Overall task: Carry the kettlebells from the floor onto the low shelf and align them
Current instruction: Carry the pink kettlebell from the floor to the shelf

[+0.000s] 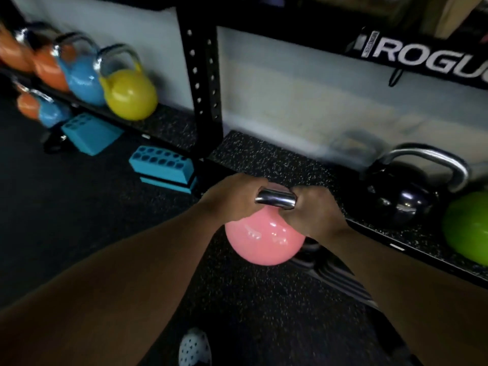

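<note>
A pink kettlebell (pixel 264 239) with a chrome handle hangs in the air just in front of the low shelf (pixel 264 157). My left hand (pixel 232 199) grips the left end of the handle and my right hand (pixel 314 210) grips the right end. On the speckled shelf to the right stand a black kettlebell (pixel 404 199) and a green kettlebell (pixel 467 228). The shelf section left of the black upright holds a yellow kettlebell (pixel 129 93), a blue kettlebell (pixel 81 77) and orange kettlebells (pixel 47 67).
A black rack upright (pixel 200 83) divides the shelf sections, with a labelled crossbeam (pixel 422 59) above. Two teal blocks (pixel 163 165) (pixel 89 133) lie on the dark floor at left, near another blue and orange kettlebell (pixel 45 109). My shoe (pixel 195 347) shows at the bottom.
</note>
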Tool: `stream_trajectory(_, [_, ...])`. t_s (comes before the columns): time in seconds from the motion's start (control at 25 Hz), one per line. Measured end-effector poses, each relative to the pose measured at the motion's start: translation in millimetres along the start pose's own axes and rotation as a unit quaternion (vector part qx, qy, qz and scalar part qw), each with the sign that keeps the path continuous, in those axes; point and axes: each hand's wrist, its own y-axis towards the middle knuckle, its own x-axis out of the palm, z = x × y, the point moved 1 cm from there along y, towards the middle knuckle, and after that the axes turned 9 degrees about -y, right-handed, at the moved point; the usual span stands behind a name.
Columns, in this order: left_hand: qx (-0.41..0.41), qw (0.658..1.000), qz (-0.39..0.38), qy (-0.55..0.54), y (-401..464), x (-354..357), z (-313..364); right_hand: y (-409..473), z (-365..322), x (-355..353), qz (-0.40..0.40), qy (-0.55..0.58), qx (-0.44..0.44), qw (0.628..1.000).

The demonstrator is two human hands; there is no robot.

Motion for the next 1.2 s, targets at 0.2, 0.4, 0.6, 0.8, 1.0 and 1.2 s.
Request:
stream_trajectory(0.2, [0.081,0.995,-0.009,0.053,103,-14,-45,91,18,2,0.071,-0.063,0.050,0.994])
stream_trajectory(0.4, [0.105,0.990,-0.032,0.091,193,-28,-81,169,30,13,0.082,-0.051,0.114,0.989])
stream_trajectory(0.6, [0.073,0.991,-0.028,0.105,244,-29,-107,224,38,24,0.084,-0.031,0.158,0.983])
stream_trajectory(0.8, [0.019,0.997,-0.028,0.065,273,-28,-122,261,46,25,0.053,-0.035,0.181,0.981])
stream_trajectory(1.0, [0.011,1.000,0.004,0.020,286,-20,-128,273,56,28,0.058,-0.039,0.188,0.980])
stream_trajectory(1.2, [-0.015,0.999,-0.038,0.008,291,-26,-128,272,54,23,0.021,-0.028,0.192,0.981])
